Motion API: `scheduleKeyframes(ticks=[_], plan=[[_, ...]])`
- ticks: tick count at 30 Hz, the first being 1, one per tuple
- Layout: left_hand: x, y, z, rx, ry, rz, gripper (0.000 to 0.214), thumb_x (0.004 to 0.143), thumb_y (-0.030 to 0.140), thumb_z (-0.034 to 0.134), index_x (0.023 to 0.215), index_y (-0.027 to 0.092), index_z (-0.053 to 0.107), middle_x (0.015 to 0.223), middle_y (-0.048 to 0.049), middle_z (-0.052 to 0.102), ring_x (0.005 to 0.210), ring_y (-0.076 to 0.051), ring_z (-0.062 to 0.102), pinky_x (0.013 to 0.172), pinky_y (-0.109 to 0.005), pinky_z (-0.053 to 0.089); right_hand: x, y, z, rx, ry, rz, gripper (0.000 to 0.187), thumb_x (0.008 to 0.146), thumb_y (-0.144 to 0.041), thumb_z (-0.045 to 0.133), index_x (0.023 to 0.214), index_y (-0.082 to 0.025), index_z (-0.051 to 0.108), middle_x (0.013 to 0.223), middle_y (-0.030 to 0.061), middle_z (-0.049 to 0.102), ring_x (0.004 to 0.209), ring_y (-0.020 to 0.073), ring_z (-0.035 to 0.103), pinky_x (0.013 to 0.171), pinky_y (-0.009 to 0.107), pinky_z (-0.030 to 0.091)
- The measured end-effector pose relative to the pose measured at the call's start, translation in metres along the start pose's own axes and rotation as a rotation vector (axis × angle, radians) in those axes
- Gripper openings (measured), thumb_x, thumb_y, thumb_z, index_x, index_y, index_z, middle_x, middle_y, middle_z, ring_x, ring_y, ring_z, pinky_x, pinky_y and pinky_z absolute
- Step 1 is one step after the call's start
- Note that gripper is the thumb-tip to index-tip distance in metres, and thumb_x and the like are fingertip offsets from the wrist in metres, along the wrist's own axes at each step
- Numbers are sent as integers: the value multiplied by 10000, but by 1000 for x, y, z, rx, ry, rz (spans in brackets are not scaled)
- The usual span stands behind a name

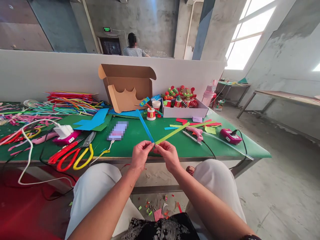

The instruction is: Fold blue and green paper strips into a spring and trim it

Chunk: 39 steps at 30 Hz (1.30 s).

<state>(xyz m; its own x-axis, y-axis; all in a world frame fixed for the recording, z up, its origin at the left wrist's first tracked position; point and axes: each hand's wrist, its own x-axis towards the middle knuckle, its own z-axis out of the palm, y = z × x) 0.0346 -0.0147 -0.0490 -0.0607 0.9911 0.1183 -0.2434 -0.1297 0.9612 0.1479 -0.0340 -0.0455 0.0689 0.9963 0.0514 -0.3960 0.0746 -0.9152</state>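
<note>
Head view: the left hand [143,155] pinches a blue strip [145,126], the right hand [168,154] a green strip [172,133], their gripped ends close together by the table's [130,125] near edge. Yellow-handled scissors [88,142] overhang that edge farther left.

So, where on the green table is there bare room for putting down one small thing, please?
Two bare patches show on the green table: between the phone and the held blue strip, and between the right hand and the pen-like tool. It is crowded at the left, with scissors and coloured stems, and along the back, around the cardboard box.
</note>
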Motion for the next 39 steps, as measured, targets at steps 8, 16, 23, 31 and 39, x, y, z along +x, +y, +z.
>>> scheduleKeyframes(ticks=[8, 16, 23, 31, 39], plan=[[2, 2, -1, -24, -43, -5, 311, 608, 453, 771, 684, 161, 695, 639, -13, 665, 620, -142, 576, 659, -275, 462, 4, -1, -1, -19, 53, -17, 260, 576, -399, 808, 631, -191, 661, 597, 10, 692, 583, 168, 635, 697, 336, 530], [0, -1, 2, -37, -20, -17, 299, 566, 416, 802, 674, 167, 677, 624, 3, 650, 611, -132, 561, 645, -268, 444, -1, 1, 4, 6, 73, -57, 257, 584, -412, 799, 661, -201, 676, 633, 19, 713, 619, 196, 653, 698, 351, 535], [2, 5, -1, -113, 21, -33, 273, 538, 378, 814, 652, 168, 684, 595, 11, 633, 582, -110, 532, 594, -246, 414, 1, -10, -1, 80, 83, -77, 331, 673, -518, 716, 620, -196, 660, 573, 10, 660, 566, 180, 623, 684, 345, 539], [1, 8, 2, -240, -20, -139, 330, 483, 376, 843, 647, 151, 666, 606, -7, 631, 583, -113, 567, 573, -248, 439, 16, -8, -15, 278, 107, 95, 305, 648, -462, 776, 635, -198, 624, 615, 19, 653, 537, 138, 585, 605, 305, 551], [-1, 7, 4, -191, -18, -129, 316, 494, 372, 837, 647, 145, 679, 628, -8, 656, 576, -113, 561, 599, -257, 455, 6, -3, -5, 219, -89, 154, 321, 501, -351, 878, 691, -161, 703, 625, -8, 658, 534, 86, 557, 593, 237, 525]])
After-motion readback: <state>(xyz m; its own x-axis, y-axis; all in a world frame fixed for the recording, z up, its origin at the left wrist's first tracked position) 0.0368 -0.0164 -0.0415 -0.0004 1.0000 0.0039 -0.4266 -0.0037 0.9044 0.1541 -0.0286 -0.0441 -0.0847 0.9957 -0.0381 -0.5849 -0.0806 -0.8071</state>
